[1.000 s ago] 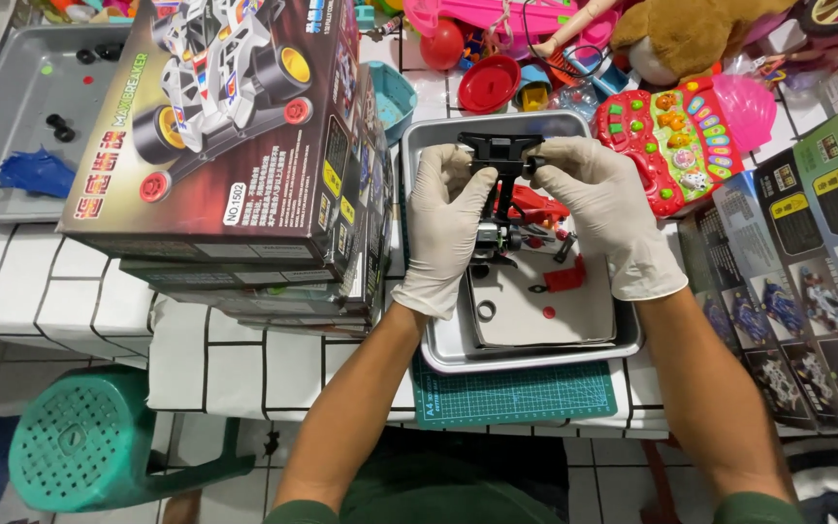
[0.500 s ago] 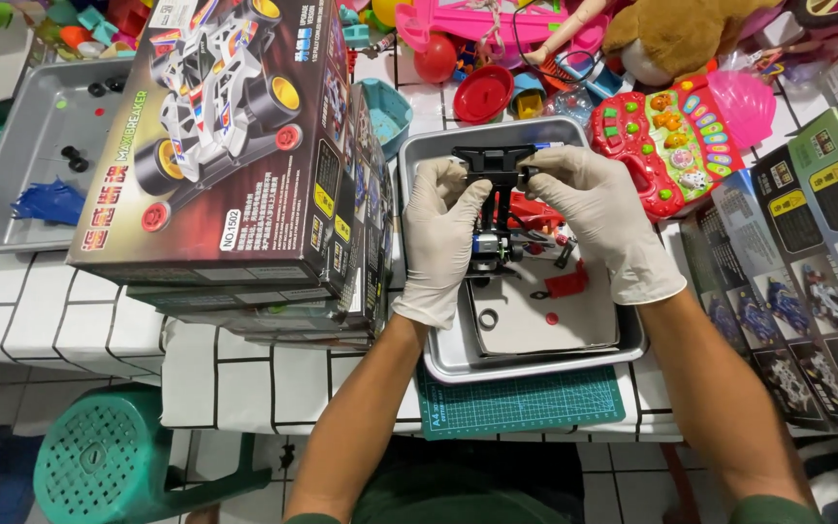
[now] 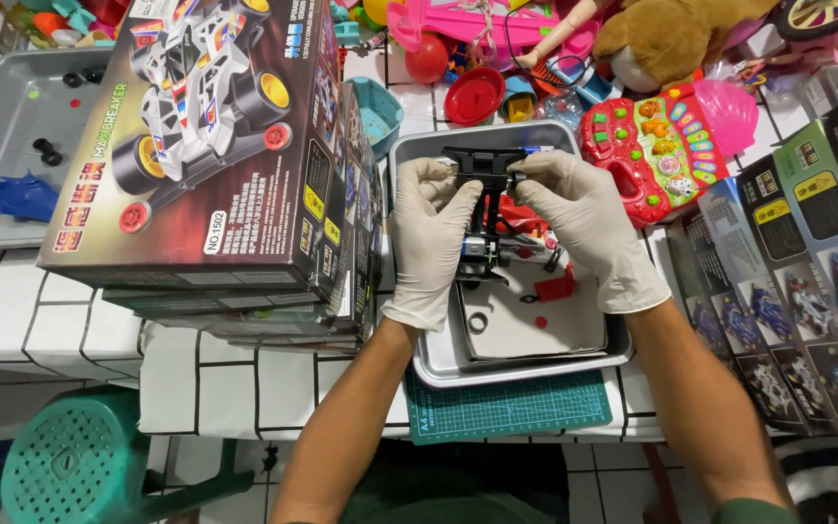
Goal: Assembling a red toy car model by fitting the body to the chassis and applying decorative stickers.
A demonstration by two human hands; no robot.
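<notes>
Gripping a black toy car chassis (image 3: 485, 209) from both sides, the gloved left hand (image 3: 434, 238) and right hand (image 3: 584, 223) pinch its front end (fingers curled) above a grey metal tray (image 3: 521, 364).

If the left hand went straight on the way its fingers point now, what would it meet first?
The left hand points away from the person, so beyond the black toy car chassis it holds, it would probably meet the grey tray's far rim first; depth is unclear.

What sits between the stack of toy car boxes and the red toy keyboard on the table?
In the head view, the grey metal tray lies there, with both gloved hands holding the black toy car chassis over it.
</notes>
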